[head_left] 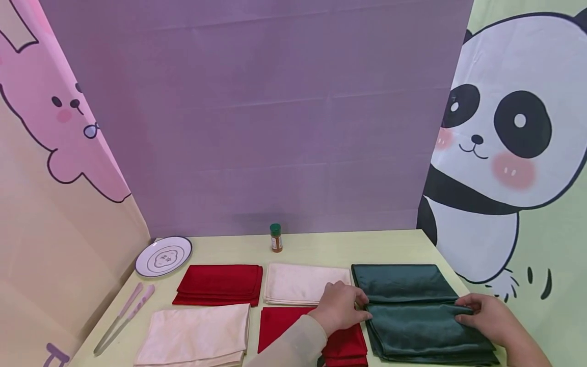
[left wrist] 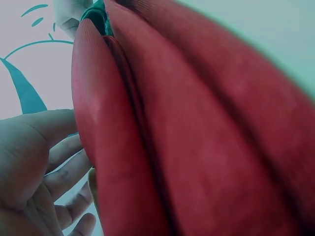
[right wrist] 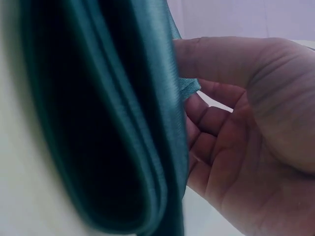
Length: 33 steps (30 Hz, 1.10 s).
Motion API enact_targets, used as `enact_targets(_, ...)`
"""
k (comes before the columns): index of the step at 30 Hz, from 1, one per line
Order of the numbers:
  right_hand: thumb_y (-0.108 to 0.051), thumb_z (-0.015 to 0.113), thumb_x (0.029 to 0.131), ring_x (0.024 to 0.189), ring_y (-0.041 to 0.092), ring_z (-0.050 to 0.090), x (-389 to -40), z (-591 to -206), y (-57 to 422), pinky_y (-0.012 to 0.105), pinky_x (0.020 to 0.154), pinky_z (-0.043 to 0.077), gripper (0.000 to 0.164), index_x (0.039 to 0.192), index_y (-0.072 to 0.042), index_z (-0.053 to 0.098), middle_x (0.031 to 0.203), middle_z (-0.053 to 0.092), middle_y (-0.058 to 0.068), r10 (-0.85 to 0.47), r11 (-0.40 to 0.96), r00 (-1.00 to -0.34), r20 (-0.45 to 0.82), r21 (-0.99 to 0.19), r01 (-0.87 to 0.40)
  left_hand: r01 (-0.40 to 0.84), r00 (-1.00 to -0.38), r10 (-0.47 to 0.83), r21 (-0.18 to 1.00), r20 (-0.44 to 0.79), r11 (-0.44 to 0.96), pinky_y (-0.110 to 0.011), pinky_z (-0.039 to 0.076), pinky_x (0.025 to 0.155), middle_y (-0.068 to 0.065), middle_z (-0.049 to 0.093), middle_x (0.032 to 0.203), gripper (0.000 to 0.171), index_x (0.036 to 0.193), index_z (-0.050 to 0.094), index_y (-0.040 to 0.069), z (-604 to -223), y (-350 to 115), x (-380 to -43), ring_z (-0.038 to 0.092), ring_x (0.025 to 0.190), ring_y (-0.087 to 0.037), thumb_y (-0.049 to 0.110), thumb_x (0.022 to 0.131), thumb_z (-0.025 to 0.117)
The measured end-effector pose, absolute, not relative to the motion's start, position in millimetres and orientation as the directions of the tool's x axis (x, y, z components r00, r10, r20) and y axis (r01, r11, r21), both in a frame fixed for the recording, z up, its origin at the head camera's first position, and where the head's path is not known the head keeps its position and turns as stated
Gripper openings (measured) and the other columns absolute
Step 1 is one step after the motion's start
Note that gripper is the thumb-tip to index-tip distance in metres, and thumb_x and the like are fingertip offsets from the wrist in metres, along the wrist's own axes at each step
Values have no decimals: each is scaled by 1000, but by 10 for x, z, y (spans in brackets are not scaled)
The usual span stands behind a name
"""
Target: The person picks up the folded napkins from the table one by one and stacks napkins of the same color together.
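A folded dark green satin cloth [head_left: 422,331] lies at the near right of the table, its far edge against another folded green cloth [head_left: 403,283]. My left hand [head_left: 339,308] pinches the near cloth's far left corner between thumb and fingers. At the far right corner, my right hand [head_left: 486,318] pinches the same cloth; the right wrist view shows its thumb and fingers around the green edge [right wrist: 189,87]. A folded red cloth [head_left: 344,346] lies under my left forearm. In the left wrist view this red cloth [left wrist: 162,123] hides the left fingertips.
More folded cloths lie in two rows: red [head_left: 220,283] and white [head_left: 307,283] behind, white [head_left: 197,331] at the near left. Tongs [head_left: 124,318] and a white plate [head_left: 164,256] are at the left. A small green-capped bottle [head_left: 276,238] stands at the back.
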State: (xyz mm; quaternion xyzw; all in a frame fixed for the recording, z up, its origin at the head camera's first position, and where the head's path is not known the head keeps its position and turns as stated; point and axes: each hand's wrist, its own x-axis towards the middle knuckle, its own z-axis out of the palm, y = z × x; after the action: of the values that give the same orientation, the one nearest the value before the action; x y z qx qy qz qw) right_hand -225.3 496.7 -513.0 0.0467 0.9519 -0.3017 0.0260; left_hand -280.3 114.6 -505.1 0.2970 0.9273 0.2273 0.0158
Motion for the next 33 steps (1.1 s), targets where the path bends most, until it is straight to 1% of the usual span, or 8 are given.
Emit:
enact_targets(3, -24, 89, 83, 101, 40, 68, -2259, -5155, 4982, 57, 84, 57, 48, 114, 9, 71, 110, 71, 26, 55, 818, -995, -77, -569, 90, 540, -827, 553, 415, 101, 733, -32, 45, 94, 25, 68, 94, 34, 112, 79, 38, -5053, 1158, -2800, 53, 99, 1, 45, 81, 90)
enact_targets(7, -24, 88, 84, 99, 37, 69, -2252, -5166, 4971, 55, 84, 57, 48, 115, 9, 72, 111, 71, 26, 48, 831, -996, -71, -551, 79, 546, -825, 557, 387, 94, 743, -31, 44, 93, 25, 67, 92, 33, 113, 80, 38, -5058, 1180, -2804, 51, 96, 0, 50, 83, 87)
enact_targets(11, -22, 88, 83, 96, 34, 68, -2238, -5154, 4927, 56, 84, 57, 43, 111, 8, 73, 108, 72, 23, 57, 835, -996, -66, -543, 83, 547, -827, 555, 359, 93, 756, -30, 42, 90, 24, 65, 87, 33, 112, 80, 40, -5078, 1199, -2813, 49, 92, 0, 51, 82, 87)
enact_targets(16, -20, 89, 82, 93, 31, 68, -2230, -5130, 4885, 58, 85, 56, 35, 103, 4, 74, 105, 73, 20, 72, 835, -996, -57, -542, 92, 553, -826, 554, 336, 101, 763, -30, 41, 89, 24, 60, 78, 25, 103, 80, 42, -5092, 1217, -2818, 48, 90, 0, 49, 81, 89)
enact_targets(21, -18, 87, 84, 87, 24, 63, -2221, -5127, 4887, 46, 77, 56, 26, 98, -1, 73, 100, 72, 13, 61, 838, -998, -27, -542, 66, 565, -818, 562, 354, 121, 746, -29, 40, 91, 25, 59, 74, 20, 97, 78, 40, -5073, 1228, -2799, 49, 88, 1, 44, 81, 90)
enact_targets(25, -11, 81, 88, 82, 20, 56, -2214, -5147, 4906, 33, 69, 47, 18, 98, -4, 68, 93, 67, 6, 33, 831, -999, 13, -556, 20, 560, -818, 558, 405, 138, 722, -29, 41, 93, 26, 61, 75, 22, 96, 76, 38, -5066, 1231, -2784, 51, 89, 3, 39, 81, 92)
enact_targets(29, -7, 78, 90, 79, 16, 53, -2205, -5156, 4925, 29, 67, 42, 15, 98, -6, 65, 91, 64, 3, 16, 833, -998, 59, -553, -19, 561, -814, 563, 452, 146, 694, -28, 41, 94, 27, 62, 78, 22, 96, 73, 38, -5090, 1232, -2792, 52, 88, 5, 36, 83, 90)
enact_targets(33, -6, 77, 91, 80, 16, 53, -2193, -5126, 4926, 29, 67, 41, 15, 101, -4, 65, 93, 65, 4, 17, 830, -998, 65, -557, -22, 571, -804, 574, 474, 155, 670, -28, 41, 93, 27, 62, 82, 21, 97, 70, 37, -5124, 1237, -2811, 51, 85, 5, 34, 86, 88)
